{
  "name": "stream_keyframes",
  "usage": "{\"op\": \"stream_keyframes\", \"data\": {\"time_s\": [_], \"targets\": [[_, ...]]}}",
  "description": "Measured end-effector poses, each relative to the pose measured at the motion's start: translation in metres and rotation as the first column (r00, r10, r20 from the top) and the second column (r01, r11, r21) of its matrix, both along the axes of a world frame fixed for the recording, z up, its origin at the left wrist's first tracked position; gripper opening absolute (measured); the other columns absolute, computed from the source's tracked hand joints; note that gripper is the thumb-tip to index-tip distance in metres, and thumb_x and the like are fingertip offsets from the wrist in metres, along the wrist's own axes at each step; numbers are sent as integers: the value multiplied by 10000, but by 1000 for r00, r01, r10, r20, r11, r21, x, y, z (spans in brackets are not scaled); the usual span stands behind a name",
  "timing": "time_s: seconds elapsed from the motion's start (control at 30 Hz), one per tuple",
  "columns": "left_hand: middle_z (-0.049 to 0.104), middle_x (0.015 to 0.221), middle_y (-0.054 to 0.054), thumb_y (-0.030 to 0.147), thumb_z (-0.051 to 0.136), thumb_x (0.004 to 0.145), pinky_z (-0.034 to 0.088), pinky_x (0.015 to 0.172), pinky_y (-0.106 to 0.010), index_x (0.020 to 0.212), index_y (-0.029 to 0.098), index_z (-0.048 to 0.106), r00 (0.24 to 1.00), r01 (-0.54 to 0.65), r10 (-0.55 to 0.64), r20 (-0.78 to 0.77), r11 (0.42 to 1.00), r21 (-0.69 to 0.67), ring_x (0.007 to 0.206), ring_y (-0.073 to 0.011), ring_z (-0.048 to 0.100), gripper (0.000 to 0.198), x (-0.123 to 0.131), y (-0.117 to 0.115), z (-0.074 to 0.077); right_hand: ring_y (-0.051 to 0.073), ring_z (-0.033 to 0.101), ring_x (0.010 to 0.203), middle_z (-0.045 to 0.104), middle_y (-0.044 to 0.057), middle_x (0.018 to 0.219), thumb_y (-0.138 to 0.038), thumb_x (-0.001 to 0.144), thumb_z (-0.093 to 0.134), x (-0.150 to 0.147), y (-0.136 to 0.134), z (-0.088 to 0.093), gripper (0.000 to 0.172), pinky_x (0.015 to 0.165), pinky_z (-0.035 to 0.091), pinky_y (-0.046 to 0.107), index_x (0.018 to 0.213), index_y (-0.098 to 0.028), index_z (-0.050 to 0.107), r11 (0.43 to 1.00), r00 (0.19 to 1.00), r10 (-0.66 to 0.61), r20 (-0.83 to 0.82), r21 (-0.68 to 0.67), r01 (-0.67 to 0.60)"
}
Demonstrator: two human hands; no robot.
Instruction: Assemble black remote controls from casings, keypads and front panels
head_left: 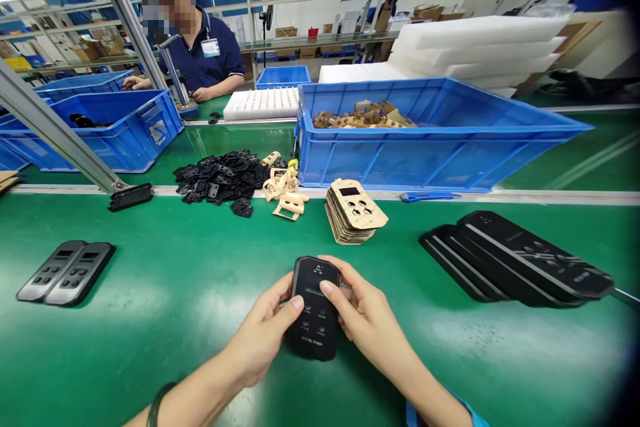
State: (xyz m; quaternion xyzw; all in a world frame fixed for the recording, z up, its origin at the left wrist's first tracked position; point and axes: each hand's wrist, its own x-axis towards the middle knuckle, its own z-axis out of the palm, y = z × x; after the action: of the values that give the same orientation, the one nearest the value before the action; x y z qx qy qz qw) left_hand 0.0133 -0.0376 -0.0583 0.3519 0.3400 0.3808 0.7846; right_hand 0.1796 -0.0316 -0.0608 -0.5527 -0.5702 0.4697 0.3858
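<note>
A black control panel cover [314, 310] with small round buttons and white print is held just above the green bench in the head view. My left hand [260, 330] grips its left edge, thumb on the front face. On the other side my right hand [360, 310] holds the right edge, its thumb pressing the upper face. Fingers behind the panel are hidden. Beyond it stands a stack of beige adhesive sheets [367, 207] with cut-out holes. To the right lies a pile of long black panels [530, 257]; two grey-and-black panels [67, 273] lie side by side at left.
Behind are a heap of small black plates [220, 177], peeled beige scraps [287, 197], a blue knife [430, 197] and a large blue bin [390, 153] with brown scraps. A metal post [55, 127] slants at left. A co-worker [205, 53] sits across the bench.
</note>
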Motion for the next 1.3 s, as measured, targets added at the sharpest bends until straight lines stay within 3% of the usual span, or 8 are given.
{"op": "stream_keyframes", "data": {"time_s": [0.3,0.47,0.63,0.8,1.03,1.13,1.23,1.3], "targets": [[602,1227,-76,318,669,791,394,961,-318,1313,196,466,975,-28,81,-207,968,248,1104,-225,536,573,4,1,-3,147,616,586,670,40,770,-425,890,484,-8,-6,-4,392,460,470,220,1190,-174,510,994,996,-86,13,66,85],[660,1075,-68,327,656,807,436,887,-287,1242,166,518,979,-24,61,-196,982,186,1006,-194,579,483,5,2,1,62,389,324,566,-33,608,-526,826,541,-8,-2,0,496,271,313,183,1166,-166,510,989,970,-143,-197,-67,132],[667,912,-17,159,806,622,504,683,-260,1275,228,425,991,43,-21,-133,985,165,753,-146,624,759,11,-3,5,62,407,335,542,-53,567,-501,840,547,-9,-5,-1,446,294,335,173,1157,-189,507,986,968,-167,-186,-39,163],[642,805,-16,253,776,671,495,487,-209,1279,204,378,978,58,-42,-205,996,74,617,-132,617,729,13,-6,3,53,416,318,565,-48,610,-504,856,519,-12,-5,-7,418,293,340,169,1143,-201,486,989,965,-138,-222,-76,124],[675,856,-62,444,633,803,550,569,-277,1319,198,322,971,18,-4,-239,998,58,641,-168,676,651,6,-2,1,73,500,420,598,-17,802,-479,859,532,-16,-1,-10,402,350,419,187,1151,-239,394,989,933,-148,-328,-32,146],[692,901,-87,454,603,818,564,586,-330,1338,195,314,965,-24,41,-261,997,69,657,-208,687,648,4,1,1,125,552,589,583,28,880,-460,891,477,-18,-6,-12,493,456,479,227,1304,-221,351,993,960,-80,-268,64,100],[598,1237,-135,441,561,851,530,862,-407,1391,222,278,932,-53,132,-338,971,232,1018,-275,643,648,4,-3,-6,189,577,816,549,91,1045,-436,888,474,-22,-12,-9,705,695,526,324,1467,-185,160,978,997,-16,-80,205,32],[391,1460,-119,426,524,880,354,1081,-406,1450,242,187,907,-19,183,-379,917,398,1316,-276,402,687,6,-12,-15,236,544,994,504,128,1160,-415,835,554,-24,-14,-2,889,867,481,387,1493,-149,18,969,999,-10,49,248,-2]]}}
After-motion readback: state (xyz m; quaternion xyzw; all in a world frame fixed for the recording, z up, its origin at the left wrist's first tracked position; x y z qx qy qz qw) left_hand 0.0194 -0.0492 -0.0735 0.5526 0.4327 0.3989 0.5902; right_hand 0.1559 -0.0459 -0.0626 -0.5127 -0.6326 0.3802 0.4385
